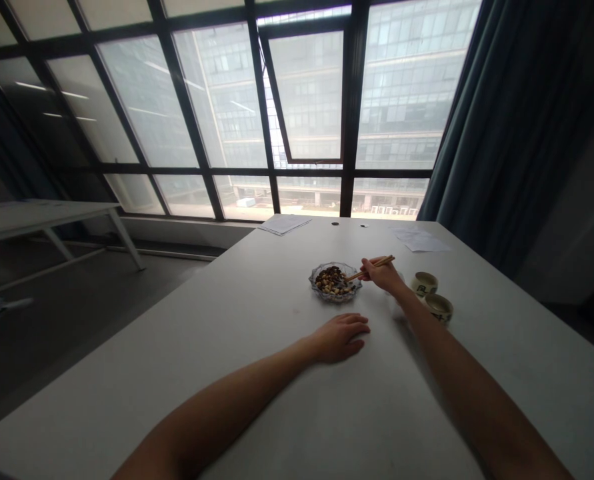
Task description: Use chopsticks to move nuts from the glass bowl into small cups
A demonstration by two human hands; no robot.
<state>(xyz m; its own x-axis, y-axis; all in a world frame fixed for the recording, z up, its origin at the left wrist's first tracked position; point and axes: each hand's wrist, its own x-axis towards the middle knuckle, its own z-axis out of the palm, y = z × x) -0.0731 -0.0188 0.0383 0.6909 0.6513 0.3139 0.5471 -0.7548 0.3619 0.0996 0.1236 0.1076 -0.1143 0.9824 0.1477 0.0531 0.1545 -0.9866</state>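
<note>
My right hand [378,273] is closed around a pair of wooden chopsticks [387,259]. Their tips reach down into a clear glass bowl [317,292] with a scalloped rim. Inside the bowl lies a mix of dark and pale, nut-like or bean-like pieces [333,280]; their exact kind is too small to tell. In front of the bowl, my left hand [341,337] rests flat on the white table with its fingers stretched out and nothing in it. Beside my right forearm stand two pale ceramic cups, a farther cup [424,283] and a nearer cup [439,308], both with dark markings.
Something clear, partly hidden by my right forearm, is left of the cups. Papers [285,224] lie at the table's far left corner, and more sheets [419,239] at the far right. A second table [51,215] stands to the left, a blue curtain [497,147] to the right.
</note>
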